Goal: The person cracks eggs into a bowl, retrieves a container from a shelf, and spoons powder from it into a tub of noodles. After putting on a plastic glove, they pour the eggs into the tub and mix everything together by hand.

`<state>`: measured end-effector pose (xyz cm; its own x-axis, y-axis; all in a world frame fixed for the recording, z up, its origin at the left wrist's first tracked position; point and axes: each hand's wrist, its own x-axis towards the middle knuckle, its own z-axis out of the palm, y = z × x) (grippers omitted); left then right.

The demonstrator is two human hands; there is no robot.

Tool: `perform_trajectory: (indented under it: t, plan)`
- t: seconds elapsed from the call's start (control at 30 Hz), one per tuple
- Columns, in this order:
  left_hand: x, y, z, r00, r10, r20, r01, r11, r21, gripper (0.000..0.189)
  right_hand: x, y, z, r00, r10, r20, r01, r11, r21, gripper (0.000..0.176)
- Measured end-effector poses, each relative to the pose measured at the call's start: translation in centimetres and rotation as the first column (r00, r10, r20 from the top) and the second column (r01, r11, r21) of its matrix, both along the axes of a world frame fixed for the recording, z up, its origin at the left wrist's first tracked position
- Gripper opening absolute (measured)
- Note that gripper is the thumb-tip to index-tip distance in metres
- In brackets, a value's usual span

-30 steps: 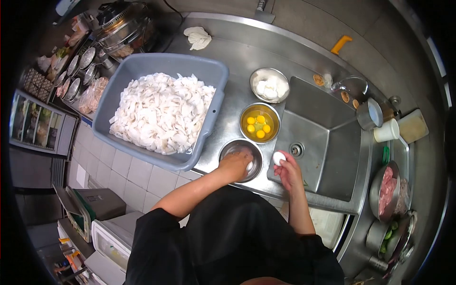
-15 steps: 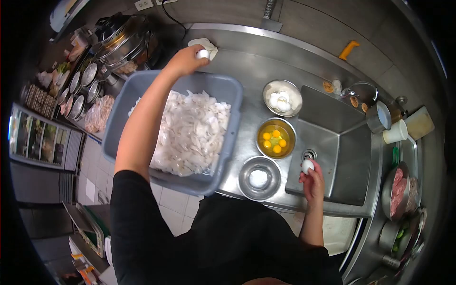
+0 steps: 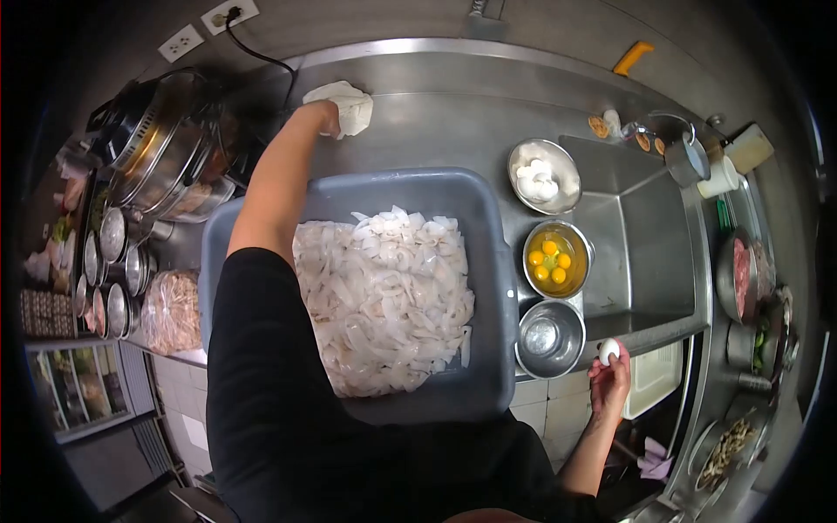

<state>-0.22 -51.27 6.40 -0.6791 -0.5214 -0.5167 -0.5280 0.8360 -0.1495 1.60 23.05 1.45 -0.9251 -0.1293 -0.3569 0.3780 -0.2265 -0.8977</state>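
Note:
My left hand (image 3: 324, 118) reaches past the far side of the grey plastic tub, beside a white cloth (image 3: 351, 110). Its fingers are turned away from view, and whether it holds anything is hidden. In my right hand (image 3: 612, 383), at the lower right beyond the counter's front edge, a white egg (image 3: 609, 351) is held in the fingertips. Between the hands stand a steel bowl of eggshells (image 3: 558, 193), a steel bowl with several raw yolks and whites (image 3: 556, 281), and a bare steel bowl (image 3: 565, 353).
The grey tub (image 3: 403, 185), full of pale sliced strips (image 3: 388, 296), fills the middle. A sink (image 3: 641, 253) lies right of the bowls. A large appliance (image 3: 157, 166) and bagged food (image 3: 173, 314) stand at left. Pans of food (image 3: 741, 279) line the right counter.
My left hand has moved left to the cloth; the egg seen in it earlier is out of sight. My right hand, still holding its egg, has drawn back from over the sink. The view has shifted.

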Motion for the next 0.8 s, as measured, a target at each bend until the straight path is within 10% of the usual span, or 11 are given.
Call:
perform_trajectory:
  t: [0.3,0.8]
  plan:
    - [-3.9,-5.9,-8.1,0.987,-0.102,-0.124,0.099,0.995,-0.027,0.083,3.3,-0.8,0.5,0.999,-0.046,0.029,0.045,0.999,0.028,0.049]
    - [-0.4,-6.3,0.5,0.810,-0.222,-0.542,0.160,0.974,-0.160,0.051,3.2,0.2,1.4,0.998,0.054,-0.015,-0.056,0.975,-0.217,0.043]
